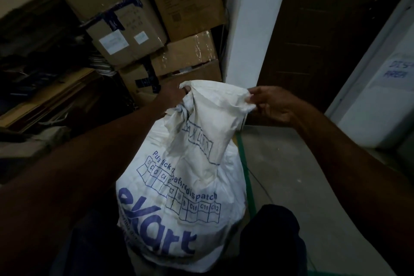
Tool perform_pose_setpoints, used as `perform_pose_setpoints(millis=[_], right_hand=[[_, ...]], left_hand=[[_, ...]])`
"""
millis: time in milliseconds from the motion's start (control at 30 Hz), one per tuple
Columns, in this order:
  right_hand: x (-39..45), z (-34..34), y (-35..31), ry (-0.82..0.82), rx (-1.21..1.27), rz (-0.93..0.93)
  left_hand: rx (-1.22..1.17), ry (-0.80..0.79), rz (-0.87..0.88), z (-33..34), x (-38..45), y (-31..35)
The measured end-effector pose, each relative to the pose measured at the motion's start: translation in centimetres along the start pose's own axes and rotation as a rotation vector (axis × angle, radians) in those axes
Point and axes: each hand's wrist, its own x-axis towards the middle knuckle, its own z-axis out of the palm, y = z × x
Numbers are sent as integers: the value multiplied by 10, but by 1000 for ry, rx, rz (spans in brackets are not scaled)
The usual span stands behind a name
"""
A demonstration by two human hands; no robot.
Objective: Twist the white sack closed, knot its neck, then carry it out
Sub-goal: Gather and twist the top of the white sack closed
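The white sack (179,197) stands upright at near centre, between the person's dark-clad legs, with its filled body low in the view and its slack upper part rising toward the far side. Blue print covers the near face of the sack: a row of boxes marked C1 to C12, the words "before dispatch", and large lettering lower down. The left hand (173,94) holds the far left corner of the sack mouth; its grip is closed on a gathered bunch of fabric, and the fingertips are hidden in the folds. The right hand (272,104) is at the right corner of the mouth; its grip is narrow, with thumb and fingers pinching the crumpled edge of the fabric. Between the two hands the upper panel of the sack is stretched flat and shows a faint rectangular stamp, seen in reverse. The neck carries folds below the left hand, but no knot is visible. Both forearms are bare and extend from the near edge toward the sack. Stacked cardboard boxes (156,29) fill the far left, some bound with dark tape and clear wrap, and two bear white labels. A white pillar (246,29) stands just right of the boxes, with a dark wooden door (324,29) beyond it to the right. A green strip (246,175) runs along the grey floor (302,186) just right of the sack. A white panel (385,96) at far right shows blue handwriting, too blurred to read.
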Motion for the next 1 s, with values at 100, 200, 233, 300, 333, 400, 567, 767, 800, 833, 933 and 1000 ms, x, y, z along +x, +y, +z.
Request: perform_pose_setpoints(millis=[100,200,233,300,333,400,567,767,800,833,933,1000], right_hand=[[1,-4,6,393,-437,-283],[3,4,13,403,-679,-416],[4,8,15,355,-719,-425],[0,16,20,226,-736,-415],[-4,19,23,158,-784,-441],[-8,23,30,69,-1059,-531],[4,4,32,-100,-1159,-604],[5,-28,30,-109,-1144,-823],[1,-27,26,-74,-1054,-826],[-2,-25,23,-39,-951,-816],[-6,-22,20,-32,-774,-731],[-6,-27,19,-102,-712,-598]], left_hand=[[43,-16,77,4,0,7],[98,9,63,11,15,-5],[94,11,45,10,12,-1],[86,20,17,8,9,5],[83,37,26,7,6,8],[75,47,58,9,6,7],[49,-9,64,5,4,1],[53,-23,150,3,2,-2],[59,-16,151,5,5,-3],[67,-12,144,5,6,-4],[85,-15,126,4,11,-8],[77,-34,132,2,12,-10]])
